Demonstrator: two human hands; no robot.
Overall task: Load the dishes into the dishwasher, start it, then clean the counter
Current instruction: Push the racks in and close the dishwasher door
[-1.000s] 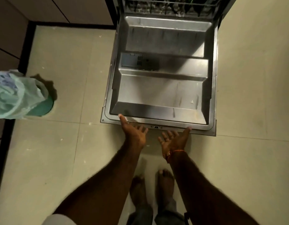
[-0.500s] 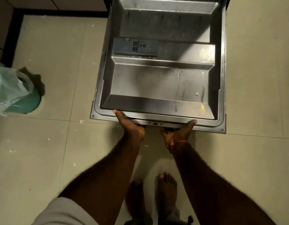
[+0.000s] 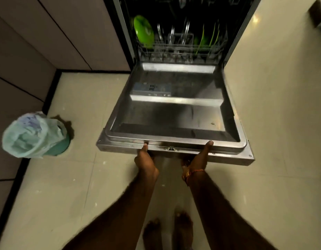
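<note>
Hands, left hand (image 3: 145, 162) and right hand (image 3: 199, 160), grip dishwasher door (image 3: 174, 112); rack (image 3: 177, 51) holds green plates (image 3: 143, 31).

Both hands (image 3: 174, 161) under dishwasher door (image 3: 174, 112)

Dim warm light; dark dishwasher cavity (image 3: 183, 18) beyond gripping hands; motion blur throughout; wide-angle bending at edges; glare on pale floor tiles (image 3: 255, 19).

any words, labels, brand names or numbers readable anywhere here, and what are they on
No text can be read in this view.
Detergent dispenser on the dishwasher door: small markings, too blurred to read.
Latch on the door's front edge: no legible marking.
Bin liner: faint bluish patches, not readable as print.
</note>
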